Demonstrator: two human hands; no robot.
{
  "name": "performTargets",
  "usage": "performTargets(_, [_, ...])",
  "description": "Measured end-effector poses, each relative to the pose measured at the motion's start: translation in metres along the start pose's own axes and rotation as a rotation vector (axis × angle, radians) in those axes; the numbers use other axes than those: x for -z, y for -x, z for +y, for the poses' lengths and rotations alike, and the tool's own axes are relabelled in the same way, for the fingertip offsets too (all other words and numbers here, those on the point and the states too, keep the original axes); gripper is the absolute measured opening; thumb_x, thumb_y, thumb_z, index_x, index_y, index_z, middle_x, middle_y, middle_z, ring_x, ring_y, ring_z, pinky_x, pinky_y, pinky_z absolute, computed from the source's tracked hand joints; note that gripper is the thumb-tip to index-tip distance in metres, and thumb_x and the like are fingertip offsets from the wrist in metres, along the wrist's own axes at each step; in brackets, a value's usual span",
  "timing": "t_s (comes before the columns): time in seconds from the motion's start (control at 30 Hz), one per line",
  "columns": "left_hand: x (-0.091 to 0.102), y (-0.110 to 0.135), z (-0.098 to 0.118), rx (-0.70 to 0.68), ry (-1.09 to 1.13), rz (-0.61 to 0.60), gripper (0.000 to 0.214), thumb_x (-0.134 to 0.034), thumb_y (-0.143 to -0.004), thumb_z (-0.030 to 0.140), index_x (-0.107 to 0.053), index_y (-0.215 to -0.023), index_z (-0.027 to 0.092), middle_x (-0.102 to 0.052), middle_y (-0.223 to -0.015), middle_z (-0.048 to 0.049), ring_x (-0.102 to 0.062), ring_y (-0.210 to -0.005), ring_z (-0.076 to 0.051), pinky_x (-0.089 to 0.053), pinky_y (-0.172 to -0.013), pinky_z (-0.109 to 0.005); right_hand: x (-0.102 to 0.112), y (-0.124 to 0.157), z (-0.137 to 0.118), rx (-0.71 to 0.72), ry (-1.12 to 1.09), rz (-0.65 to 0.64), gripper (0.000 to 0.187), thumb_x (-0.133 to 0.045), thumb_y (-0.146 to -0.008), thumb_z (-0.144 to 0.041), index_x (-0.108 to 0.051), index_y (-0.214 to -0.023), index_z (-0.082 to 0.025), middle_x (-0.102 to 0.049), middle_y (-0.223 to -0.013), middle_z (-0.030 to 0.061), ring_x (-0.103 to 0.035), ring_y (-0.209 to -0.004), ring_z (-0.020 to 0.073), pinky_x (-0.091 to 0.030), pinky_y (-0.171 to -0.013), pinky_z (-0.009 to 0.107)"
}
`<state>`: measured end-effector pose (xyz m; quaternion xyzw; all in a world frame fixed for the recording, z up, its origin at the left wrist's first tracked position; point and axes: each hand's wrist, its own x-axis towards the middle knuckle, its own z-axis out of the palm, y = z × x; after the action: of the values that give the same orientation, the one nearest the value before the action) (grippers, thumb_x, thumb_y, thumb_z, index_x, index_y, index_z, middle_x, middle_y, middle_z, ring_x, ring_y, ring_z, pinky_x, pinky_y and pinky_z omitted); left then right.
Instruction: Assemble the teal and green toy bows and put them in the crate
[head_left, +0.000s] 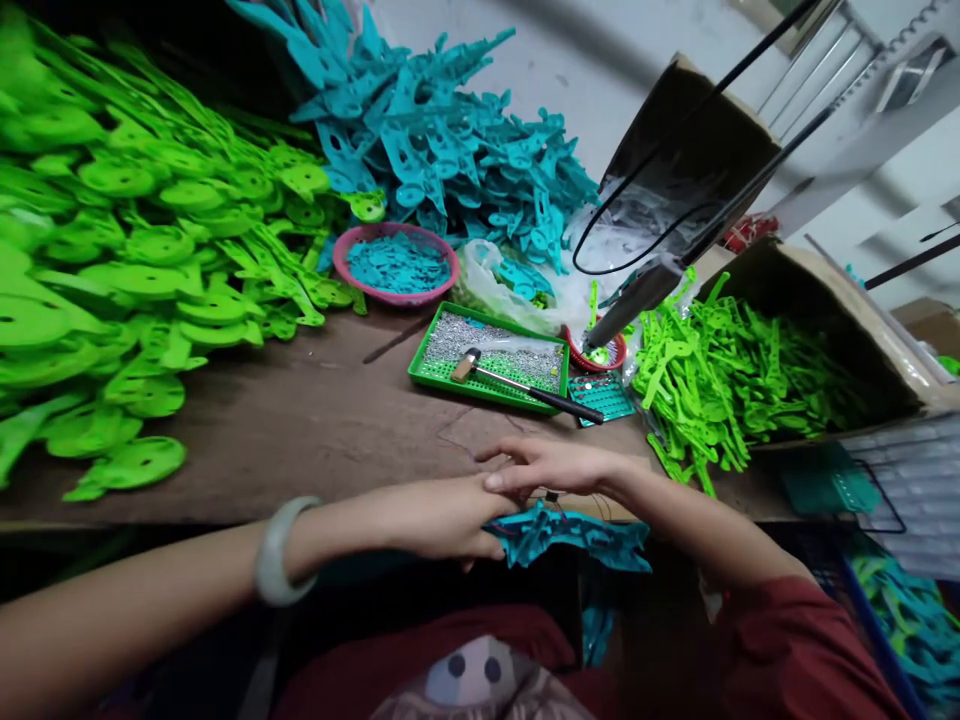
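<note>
A turquoise plastic part (574,535) with an irregular, ribbed shape lies at the table's front edge, close to my body. My left hand (450,515) is closed around its left end, the thumb low against it. Just above, my right hand (551,465) reaches across, its fingers bent and overlapping the back of my left hand. The right fingertips are close together, and whatever they may pinch is hidden. Thin dark wires (600,503) show beside the part, below my right wrist.
A green tray (420,372) of small metal pieces carries a hammer (525,385). Behind are a pink bowl (345,280) of turquoise pieces and a red basket (600,362). Green parts (150,240) and turquoise parts (450,140) are heaped around; a grey tool (637,295) hangs at right.
</note>
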<state>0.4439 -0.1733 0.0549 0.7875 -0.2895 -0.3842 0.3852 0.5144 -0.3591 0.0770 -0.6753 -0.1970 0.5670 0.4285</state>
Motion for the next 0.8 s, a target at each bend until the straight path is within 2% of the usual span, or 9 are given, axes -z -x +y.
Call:
performTargets(0.07, [0.000,0.000,0.004,0.056,0.006,-0.050,0.010,-0.063,-0.080,0.027,-0.066,-0.087,0.020,-0.071,-0.069,-0.0018,-0.067,-0.064,-0.021,-0.042,-0.053,-0.024,-0.005,-0.011,0.005,0.056,-0.202,0.048,0.082,-0.084,-0.067,-0.058,-0.052,-0.128,-0.014,-0.065,-0.089,0.0014,-0.062,-0.079,0.0141,-0.050,-0.070,0.026])
performTargets(0.13, [-0.001,-0.001,0.004,0.106,0.047,-0.095,0.008,-0.062,-0.079,0.026,-0.064,-0.083,0.020,-0.070,-0.064,-0.0010,-0.066,-0.059,-0.019,-0.039,-0.050,-0.023,-0.010,-0.021,0.007,0.126,-0.270,0.113,0.085,-0.088,-0.062,-0.057,-0.053,-0.127,-0.015,-0.066,-0.091,0.0013,-0.062,-0.079,0.0135,-0.050,-0.072,0.026])
performTargets(0.3, [-0.006,-0.016,-0.002,0.156,0.071,-0.073,0.018,-0.067,-0.074,0.026,-0.064,-0.090,0.019,-0.064,-0.052,0.0014,-0.060,-0.049,-0.017,-0.033,-0.042,-0.021,-0.026,-0.040,-0.008,0.171,-0.297,0.162,0.067,-0.092,-0.058,-0.048,-0.062,-0.111,-0.018,-0.065,-0.079,-0.0024,-0.060,-0.069,0.0115,-0.046,-0.062,0.023])
performTargets(0.37, [-0.004,-0.017,-0.007,0.141,0.110,-0.109,0.016,-0.067,-0.074,0.029,-0.063,-0.086,0.019,-0.066,-0.056,0.0008,-0.062,-0.051,-0.017,-0.036,-0.043,-0.021,-0.029,-0.027,-0.016,0.303,-0.471,0.271,0.058,-0.090,-0.062,-0.044,-0.063,-0.105,-0.017,-0.061,-0.070,-0.0048,-0.059,-0.064,0.0106,-0.047,-0.062,0.024])
performTargets(0.47, [0.008,-0.007,-0.025,0.111,0.204,-0.168,0.019,-0.065,-0.077,0.037,-0.061,-0.082,0.019,-0.069,-0.063,-0.0007,-0.066,-0.058,-0.018,-0.047,-0.051,-0.022,-0.030,0.024,-0.011,0.567,-0.618,0.491,0.044,-0.080,-0.076,-0.035,-0.062,-0.114,-0.021,-0.056,-0.065,-0.0075,-0.052,-0.054,0.0074,-0.043,-0.054,0.021])
performTargets(0.53, [0.020,0.003,-0.043,0.101,0.248,-0.172,0.026,-0.064,-0.078,0.044,-0.061,-0.080,0.018,-0.070,-0.066,-0.0023,-0.067,-0.060,-0.018,-0.051,-0.055,-0.025,-0.027,0.065,0.011,0.690,-0.595,0.691,0.036,-0.072,-0.085,-0.029,-0.061,-0.119,-0.024,-0.050,-0.062,-0.0093,-0.042,-0.047,0.0049,-0.040,-0.051,0.019])
performTargets(0.6, [0.035,0.008,-0.061,0.095,0.256,-0.153,0.034,-0.065,-0.077,0.051,-0.062,-0.078,0.017,-0.070,-0.068,-0.0039,-0.066,-0.059,-0.019,-0.051,-0.055,-0.026,-0.017,0.096,0.049,0.714,-0.581,0.961,0.031,-0.070,-0.086,-0.029,-0.062,-0.115,-0.025,-0.049,-0.061,-0.0091,-0.043,-0.047,0.0058,-0.042,-0.052,0.021])
performTargets(0.73, [0.061,-0.002,-0.082,0.043,0.178,-0.038,0.041,-0.071,-0.074,0.056,-0.068,-0.082,0.016,-0.070,-0.070,-0.0027,-0.065,-0.062,-0.018,-0.049,-0.060,-0.025,0.006,0.113,0.139,0.411,-0.521,1.339,0.041,-0.077,-0.073,-0.041,-0.060,-0.104,-0.019,-0.060,-0.072,-0.0024,-0.060,-0.064,0.0147,-0.052,-0.063,0.031])
performTargets(0.8, [0.068,-0.015,-0.080,0.006,0.097,0.092,0.037,-0.072,-0.077,0.052,-0.070,-0.085,0.015,-0.070,-0.072,-0.0022,-0.064,-0.065,-0.017,-0.047,-0.063,-0.024,0.008,0.107,0.166,0.295,-0.213,1.672,0.047,-0.075,-0.072,-0.045,-0.059,-0.106,-0.017,-0.065,-0.089,0.0052,-0.065,-0.083,0.0236,-0.055,-0.073,0.041])
